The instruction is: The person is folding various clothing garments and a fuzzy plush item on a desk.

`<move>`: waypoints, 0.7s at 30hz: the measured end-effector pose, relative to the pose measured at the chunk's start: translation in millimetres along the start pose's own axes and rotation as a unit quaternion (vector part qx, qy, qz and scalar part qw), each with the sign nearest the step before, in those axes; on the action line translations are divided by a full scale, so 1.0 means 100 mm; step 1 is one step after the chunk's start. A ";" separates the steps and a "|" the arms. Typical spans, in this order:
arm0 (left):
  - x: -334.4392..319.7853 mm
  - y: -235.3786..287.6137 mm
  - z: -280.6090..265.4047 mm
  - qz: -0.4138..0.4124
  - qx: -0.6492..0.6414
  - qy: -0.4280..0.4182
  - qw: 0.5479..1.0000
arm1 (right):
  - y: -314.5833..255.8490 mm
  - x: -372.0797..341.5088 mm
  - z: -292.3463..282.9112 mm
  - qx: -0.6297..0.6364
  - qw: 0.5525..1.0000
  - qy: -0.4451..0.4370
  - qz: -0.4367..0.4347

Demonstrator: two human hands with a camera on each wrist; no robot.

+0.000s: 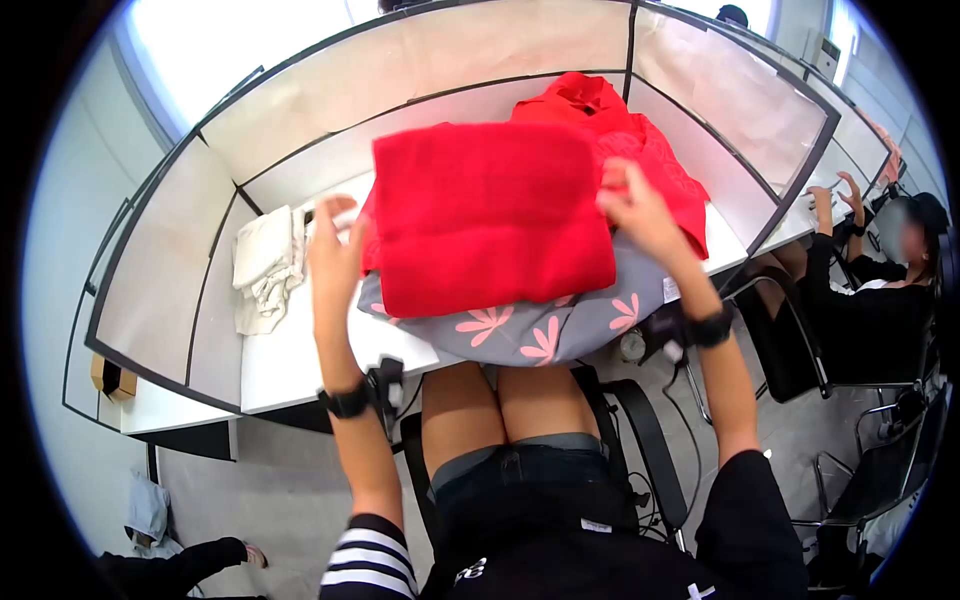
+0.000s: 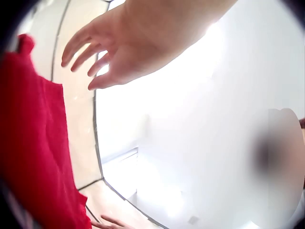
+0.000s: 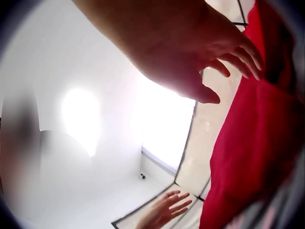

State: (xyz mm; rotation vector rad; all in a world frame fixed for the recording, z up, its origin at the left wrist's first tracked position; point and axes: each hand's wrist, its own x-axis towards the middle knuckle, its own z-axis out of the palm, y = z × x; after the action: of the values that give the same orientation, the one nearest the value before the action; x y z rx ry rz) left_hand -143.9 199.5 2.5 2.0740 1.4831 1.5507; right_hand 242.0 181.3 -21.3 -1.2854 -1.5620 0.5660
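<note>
A folded red cloth [image 1: 490,220] lies over a grey cushion-like item with pink flower shapes [image 1: 545,335]. Off its left edge my left hand [image 1: 335,250] is raised with loosely bent fingers, holding nothing. My right hand [image 1: 640,210] is at the cloth's right edge, its fingers relaxed and gripping nothing; whether they touch the cloth is unclear. In the left wrist view, a gap shows between my left hand [image 2: 124,47] and the red cloth [image 2: 38,138]. The right wrist view has my right hand [image 3: 186,52] beside the red cloth [image 3: 257,143], fingertips overlapping it.
Another red garment [image 1: 655,160] lies behind and right of the folded cloth. Folded cream cloths [image 1: 268,262] sit on the left of the white table [image 1: 290,370]. Low partitions [image 1: 420,70] enclose the table. Another person [image 1: 870,290] sits at the right.
</note>
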 end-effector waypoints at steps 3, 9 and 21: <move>-0.71 -0.30 0.32 -0.126 -0.071 -0.088 0.986 | 0.30 -0.73 0.30 -0.159 0.985 -0.040 -0.051; -1.02 -0.39 0.44 -0.102 0.023 -0.082 0.991 | 0.11 -0.90 0.35 -0.198 0.977 -0.036 -0.077; -0.87 -0.16 0.02 -0.099 -0.056 -0.076 0.991 | 0.02 -0.76 0.28 -0.248 0.954 0.047 -0.163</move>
State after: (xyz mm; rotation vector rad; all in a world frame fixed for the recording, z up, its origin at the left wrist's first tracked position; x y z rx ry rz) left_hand -149.8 141.6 -63.6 1.8737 1.4616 1.3383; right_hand 213.3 118.9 -63.6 -1.3476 -1.8538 -0.1067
